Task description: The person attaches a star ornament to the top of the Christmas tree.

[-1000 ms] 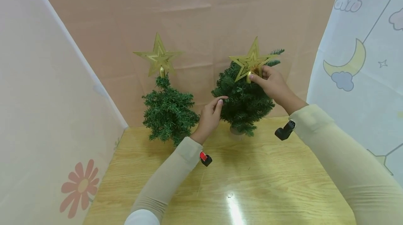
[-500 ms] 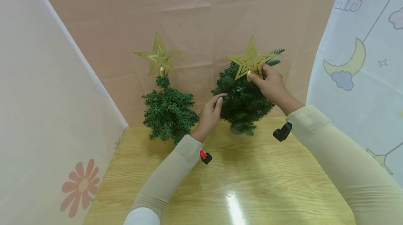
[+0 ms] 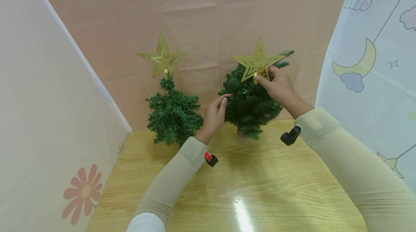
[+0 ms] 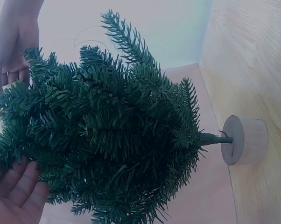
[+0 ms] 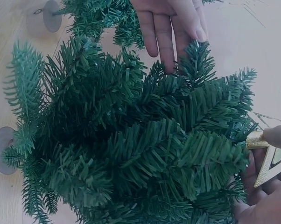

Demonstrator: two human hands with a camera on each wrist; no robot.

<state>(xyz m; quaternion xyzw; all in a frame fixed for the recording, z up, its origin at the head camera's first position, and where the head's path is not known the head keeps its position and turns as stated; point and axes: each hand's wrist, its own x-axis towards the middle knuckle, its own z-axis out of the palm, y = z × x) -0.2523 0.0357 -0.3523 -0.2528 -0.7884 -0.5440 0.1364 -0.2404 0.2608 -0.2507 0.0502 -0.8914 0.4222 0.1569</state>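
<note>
My right hand (image 3: 280, 84) pinches a gold star tree topper (image 3: 258, 60) by its lower part, thumb beside the short gold socket. The star is upright at the top of the right Christmas tree (image 3: 251, 111); in the right wrist view the socket (image 5: 256, 139) is against the branch tips, and whether a tip is inside cannot be told. At that tree's left side, my left hand (image 3: 214, 118) pinches a branch (image 5: 199, 63) between thumb and fingers. The left Christmas tree (image 3: 173, 116) bears another gold star (image 3: 163, 58), upright on its top.
Both trees stand on a wooden table (image 3: 260, 188) near a peach cloth backdrop (image 3: 195, 19). The right tree has a round wooden base (image 4: 252, 140). White printed cloths hang at left (image 3: 42, 98) and right (image 3: 354, 51).
Over the last second the held star has shifted slightly left and become more upright with my right hand. My left hand has risen a little along the right tree's side.
</note>
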